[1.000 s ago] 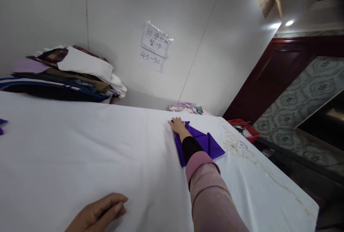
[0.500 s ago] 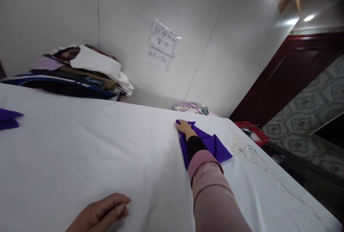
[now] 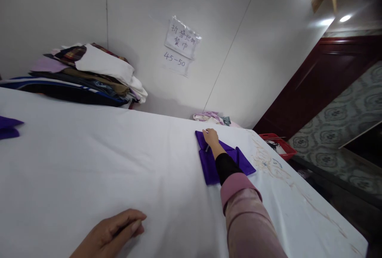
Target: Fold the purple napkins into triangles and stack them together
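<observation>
My right hand (image 3: 211, 136) reaches out over a folded purple napkin (image 3: 210, 170) lying on the white tablecloth. Its fingers are pinched together at the napkin's far edge, and my hand and forearm hide part of the folds. One pointed flap of the cloth shows to the right of my wrist. Nearer to me, at the bottom left, my left hand (image 3: 112, 230) rests with thumb and fingers brought together. Nothing shows between them, and the napkin lies well apart from this hand. A second purple piece of cloth (image 3: 8, 127) is cut off by the left edge of the view.
A pile of folded clothes (image 3: 101, 65) sits at the table's back left, against the wall. More crumpled cloth (image 3: 209, 117) lies at the back edge. A red basket (image 3: 289, 152) stands beyond the right side of the tablecloth (image 3: 134, 162). Handwritten paper signs (image 3: 182, 39) hang on the wall.
My right hand has shifted slightly right from the napkin's far left corner, its fingers going from spread flat to pinched. My left hand has hardly moved.
</observation>
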Demonstrator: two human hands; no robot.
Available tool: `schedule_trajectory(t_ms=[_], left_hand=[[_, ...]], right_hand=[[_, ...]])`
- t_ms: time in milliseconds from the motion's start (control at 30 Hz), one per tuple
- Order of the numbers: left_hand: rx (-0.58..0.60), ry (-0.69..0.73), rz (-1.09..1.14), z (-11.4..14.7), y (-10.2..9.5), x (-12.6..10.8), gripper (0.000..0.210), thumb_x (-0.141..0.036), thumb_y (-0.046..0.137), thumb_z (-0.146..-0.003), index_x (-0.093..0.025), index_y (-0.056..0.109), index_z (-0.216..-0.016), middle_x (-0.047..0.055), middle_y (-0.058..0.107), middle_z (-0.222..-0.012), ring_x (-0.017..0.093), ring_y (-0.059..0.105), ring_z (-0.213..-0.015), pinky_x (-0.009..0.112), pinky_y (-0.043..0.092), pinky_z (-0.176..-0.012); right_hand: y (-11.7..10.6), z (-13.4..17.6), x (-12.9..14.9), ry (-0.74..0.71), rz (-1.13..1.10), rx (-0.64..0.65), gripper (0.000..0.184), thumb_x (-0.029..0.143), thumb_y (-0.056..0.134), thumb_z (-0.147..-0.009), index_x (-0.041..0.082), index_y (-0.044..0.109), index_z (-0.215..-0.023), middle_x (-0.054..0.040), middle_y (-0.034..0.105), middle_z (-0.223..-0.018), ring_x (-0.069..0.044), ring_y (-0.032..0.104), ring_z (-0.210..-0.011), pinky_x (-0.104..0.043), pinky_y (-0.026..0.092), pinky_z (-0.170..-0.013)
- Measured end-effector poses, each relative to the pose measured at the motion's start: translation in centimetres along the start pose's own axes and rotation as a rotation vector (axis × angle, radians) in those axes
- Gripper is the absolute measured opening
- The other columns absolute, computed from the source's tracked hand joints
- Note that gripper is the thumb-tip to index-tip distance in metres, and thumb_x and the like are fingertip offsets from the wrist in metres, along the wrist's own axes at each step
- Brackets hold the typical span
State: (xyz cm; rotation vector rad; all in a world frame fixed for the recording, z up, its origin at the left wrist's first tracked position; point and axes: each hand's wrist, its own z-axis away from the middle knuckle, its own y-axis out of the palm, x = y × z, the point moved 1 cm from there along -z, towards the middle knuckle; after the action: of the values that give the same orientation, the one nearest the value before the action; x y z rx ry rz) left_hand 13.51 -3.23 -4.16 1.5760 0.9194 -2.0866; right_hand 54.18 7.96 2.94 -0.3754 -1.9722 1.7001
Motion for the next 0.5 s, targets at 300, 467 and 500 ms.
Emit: schedule_trajectory(t_ms=[300, 467, 500], left_hand=[[-0.027, 0.006, 0.012, -0.1, -0.1, -0.3, 0.033, -0.054, 0.049, -0.078, -0.029, 0.068, -0.088, -0.001, 0.071, -0.083, 0.02, 0.065, -0.087, 0.026, 0.052, -0.079], [0.013, 0.0, 0.002, 0.1, 0.1, -0.6, 0.035, -0.055, 0.045, -0.08, -0.028, 0.067, -0.09, -0.001, 0.07, -0.084, 0.019, 0.064, -0.088, 0.026, 0.051, -0.081], [0.018, 0.001, -0.003, 0.1, 0.1, -0.6, 0.035, -0.055, 0.045, -0.08, -0.028, 0.067, -0.09, -0.001, 0.07, -0.084, 0.019, 0.064, -0.088, 0.026, 0.051, -0.081]], right_hand=[[0.1, 2.0, -0.6, 0.15, 0.002, 0.123, 0.04, 0.041, 0.052, -0.083, 0.009, 0.064, -0.104, -0.0147, 0.07, -0.086, -0.023, 0.067, -0.081, -0.028, 0.048, -0.07], [1.3, 1.2, -0.6, 0.23, -0.023, 0.198, 0.033, 0.031, 0.055, -0.08, 0.008, 0.064, -0.102, -0.0118, 0.069, -0.069, -0.022, 0.067, -0.062, -0.027, 0.049, -0.058], [1.5, 1.1, -0.6, 0.238, -0.026, 0.202, 0.033, 0.03, 0.056, -0.08, 0.008, 0.063, -0.104, -0.0117, 0.069, -0.07, -0.022, 0.067, -0.062, -0.027, 0.049, -0.059]])
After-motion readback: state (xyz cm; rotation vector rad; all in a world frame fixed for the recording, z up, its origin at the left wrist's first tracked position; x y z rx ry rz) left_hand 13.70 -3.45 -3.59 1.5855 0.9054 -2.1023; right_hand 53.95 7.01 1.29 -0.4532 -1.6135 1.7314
